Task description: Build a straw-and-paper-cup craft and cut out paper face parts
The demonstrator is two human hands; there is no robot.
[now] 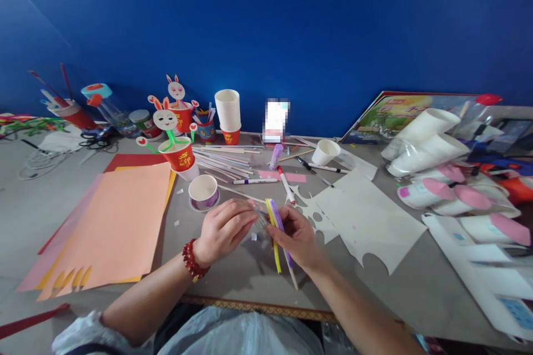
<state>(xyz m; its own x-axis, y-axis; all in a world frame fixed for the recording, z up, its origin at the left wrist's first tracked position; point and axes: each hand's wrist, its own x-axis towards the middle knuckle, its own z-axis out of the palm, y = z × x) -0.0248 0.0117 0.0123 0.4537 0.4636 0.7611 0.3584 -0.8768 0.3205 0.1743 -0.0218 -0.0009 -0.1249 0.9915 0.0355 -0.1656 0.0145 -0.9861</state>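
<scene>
My left hand (227, 227), with a red bead bracelet on the wrist, pinches a small clear greyish piece (261, 220), too blurred to name. My right hand (298, 236) is closed round a thin yellow stick (275, 252) and a purple-and-white stick (276, 215). Both sticks point up and slightly left, close beside the clear piece. Just left of my left hand stands a white paper cup with a purple band (204, 191). Beyond the hands lie a red-capped marker (286, 184) and a purple glue stick (275, 156).
Coloured paper sheets (112, 216) lie at left, near rabbit-decorated red cups (182, 155). Many thin sticks (225, 162) and a stack of white cups (228, 111) are behind. Cut white card (370, 216) lies at right, beside bagged cups (420, 138) and pink-topped rolls (433, 193).
</scene>
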